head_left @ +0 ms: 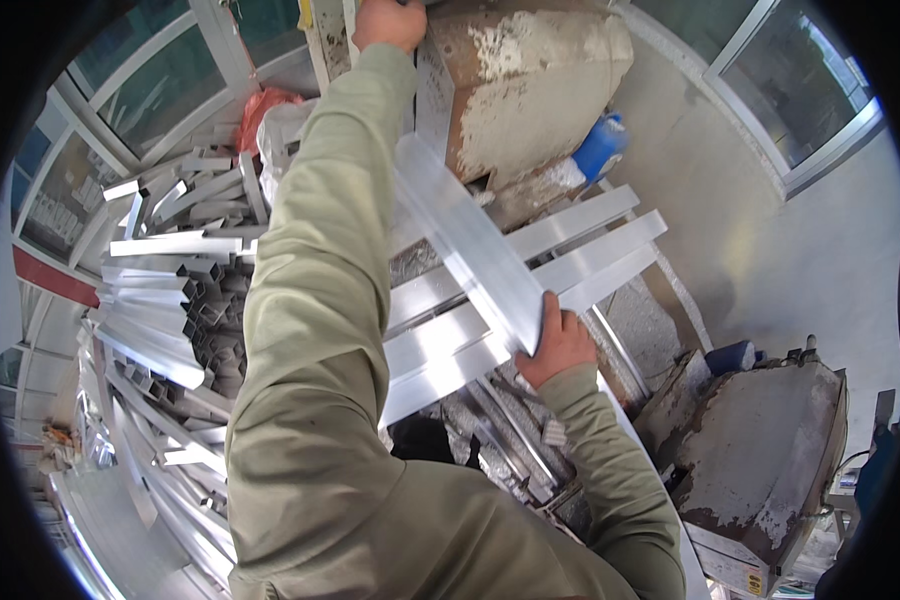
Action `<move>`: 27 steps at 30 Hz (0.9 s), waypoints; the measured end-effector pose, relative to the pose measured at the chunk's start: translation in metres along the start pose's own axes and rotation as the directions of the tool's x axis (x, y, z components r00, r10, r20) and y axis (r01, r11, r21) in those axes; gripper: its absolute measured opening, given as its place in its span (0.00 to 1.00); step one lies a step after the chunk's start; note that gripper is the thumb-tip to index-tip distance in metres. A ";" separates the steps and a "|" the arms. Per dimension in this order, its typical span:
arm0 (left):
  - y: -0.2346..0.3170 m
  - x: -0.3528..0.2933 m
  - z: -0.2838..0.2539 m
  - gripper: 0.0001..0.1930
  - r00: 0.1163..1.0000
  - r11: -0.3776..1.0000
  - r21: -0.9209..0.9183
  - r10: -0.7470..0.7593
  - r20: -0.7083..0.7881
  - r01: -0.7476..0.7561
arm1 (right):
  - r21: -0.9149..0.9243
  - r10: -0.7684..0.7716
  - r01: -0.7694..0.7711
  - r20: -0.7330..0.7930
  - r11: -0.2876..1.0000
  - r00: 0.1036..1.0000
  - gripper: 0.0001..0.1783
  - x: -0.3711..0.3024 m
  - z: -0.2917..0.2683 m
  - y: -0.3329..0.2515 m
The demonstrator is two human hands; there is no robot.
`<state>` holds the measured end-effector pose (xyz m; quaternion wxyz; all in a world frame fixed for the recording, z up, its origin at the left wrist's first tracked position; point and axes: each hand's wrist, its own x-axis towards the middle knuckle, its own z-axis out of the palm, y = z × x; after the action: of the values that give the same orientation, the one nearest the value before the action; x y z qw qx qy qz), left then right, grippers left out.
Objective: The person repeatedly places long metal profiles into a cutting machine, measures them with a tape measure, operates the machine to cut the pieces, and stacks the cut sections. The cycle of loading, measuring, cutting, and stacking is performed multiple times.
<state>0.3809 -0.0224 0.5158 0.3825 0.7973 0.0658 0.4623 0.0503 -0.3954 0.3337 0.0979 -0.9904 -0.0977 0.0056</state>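
Note:
A wide silver aluminium profile (475, 240) lies slantwise, its far end close to a worn, paint-chipped machine housing (540, 80). My right hand (562, 345) grips the near end of this profile, thumb and fingers wrapped round its edge. Stretched far forward, my left hand (390, 25) is closed at the top edge of the view, beside the housing. Something dark shows at its fingers, but it is cut off and I cannot make out what it is. Beneath the profile, two flat metal bars (600, 260) run crosswise, and the profile rests on or just above them.
On the left are stacked square aluminium tubes (155, 310) and a heap of offcuts (205, 190). A second chipped machine housing (765, 440) stands at the lower right. A blue container (602, 145) sits by the far housing. Metal shavings (635, 320) cover surfaces around the bars.

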 end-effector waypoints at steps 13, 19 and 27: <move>-0.109 -0.240 -0.110 0.35 0.914 0.930 -0.150 -0.285 0.288 0.337 | -0.004 0.024 -0.024 0.049 1.000 0.999 0.61 0.002 -0.001 -0.009; -0.124 -0.273 -0.067 0.36 0.914 0.987 0.083 -0.161 0.372 0.140 | 0.005 0.011 -0.012 0.027 1.000 1.000 0.62 0.001 0.002 -0.003; -0.120 -0.284 -0.069 0.40 0.900 0.982 0.152 -0.168 0.403 0.116 | 0.007 0.006 -0.006 0.065 1.000 0.998 0.62 0.001 0.001 -0.010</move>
<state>0.1962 -0.0313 0.2591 0.3699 0.8924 0.0700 0.2488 0.0488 -0.3852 0.3351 0.0981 -0.9896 -0.0978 0.0383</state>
